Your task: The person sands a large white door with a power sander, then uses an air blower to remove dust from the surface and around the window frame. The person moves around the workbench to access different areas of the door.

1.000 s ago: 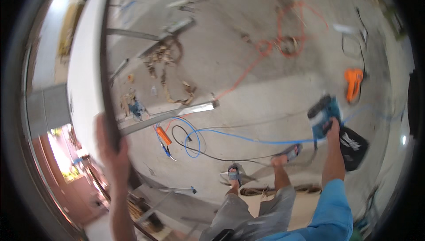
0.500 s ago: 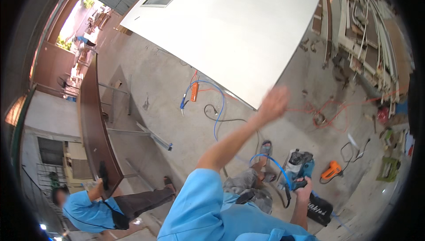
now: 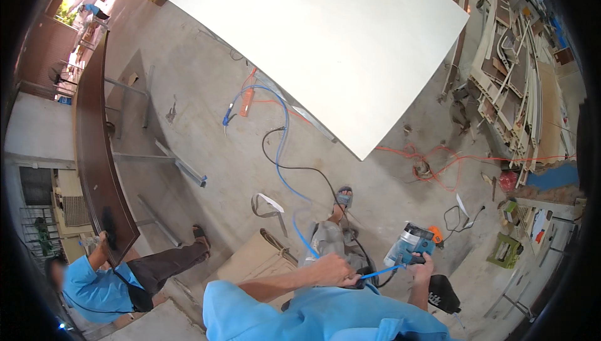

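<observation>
My right hand is wrapped around the handle of a blue power tool with a silver front, perhaps a sander or planer. A black dust bag hangs from its rear. Across my body, my left hand is closed on a blue hose, a stretch of which runs between my two hands. A large white door panel with a small slot-like opening lies ahead, its near corner pointing toward me.
At left, a co-worker holds a black tool on a brown panel. An orange power strip, a blue-handled air gun and cords lie on the floor. Scrap strips pile up at right; flattened cardboard lies nearby.
My left hand has come back from the white panel's corner and closed on the blue hose. The power tool in my right hand has tilted, and my view has shifted.
</observation>
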Demonstrator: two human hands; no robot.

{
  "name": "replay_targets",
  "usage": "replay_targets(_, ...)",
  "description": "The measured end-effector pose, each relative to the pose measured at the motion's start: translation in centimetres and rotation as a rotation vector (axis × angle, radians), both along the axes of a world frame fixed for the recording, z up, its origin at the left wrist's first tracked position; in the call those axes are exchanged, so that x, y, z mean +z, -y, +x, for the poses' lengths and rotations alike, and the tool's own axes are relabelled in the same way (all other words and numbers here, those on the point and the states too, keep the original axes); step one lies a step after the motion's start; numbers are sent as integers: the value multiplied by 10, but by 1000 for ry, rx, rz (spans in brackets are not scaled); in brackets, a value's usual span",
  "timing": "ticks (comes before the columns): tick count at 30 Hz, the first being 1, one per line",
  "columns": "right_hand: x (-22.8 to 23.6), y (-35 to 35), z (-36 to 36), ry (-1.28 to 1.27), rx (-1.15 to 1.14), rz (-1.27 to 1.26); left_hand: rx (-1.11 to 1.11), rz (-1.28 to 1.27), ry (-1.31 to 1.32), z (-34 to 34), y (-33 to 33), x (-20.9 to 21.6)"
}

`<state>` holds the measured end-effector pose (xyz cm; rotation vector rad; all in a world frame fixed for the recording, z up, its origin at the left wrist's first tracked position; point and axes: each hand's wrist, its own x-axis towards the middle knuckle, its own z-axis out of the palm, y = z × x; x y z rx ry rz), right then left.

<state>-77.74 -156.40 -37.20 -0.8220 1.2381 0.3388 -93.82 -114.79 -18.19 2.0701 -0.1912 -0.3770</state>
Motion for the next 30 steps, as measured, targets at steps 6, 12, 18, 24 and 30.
replay_targets(6, -53, 41, 53, 13, 86, 140, -256, -210, -7, 46, 77, 50)
replay_targets(12, -86, 120, 109, 31, 357, 178, -299, 386, -303, 52, 224, -113)
replay_targets(18, -11, 111, 145, 163, -9, 412, -360, 698, -644, 68, 269, -193)
replay_targets(24, 50, 136, 175, 228, 96, 433, -660, 125, 128, 98, 480, -95)
replay_targets(30, 40, 112, 145, 283, -171, 513, -736, -169, 91, 93, 525, -38)
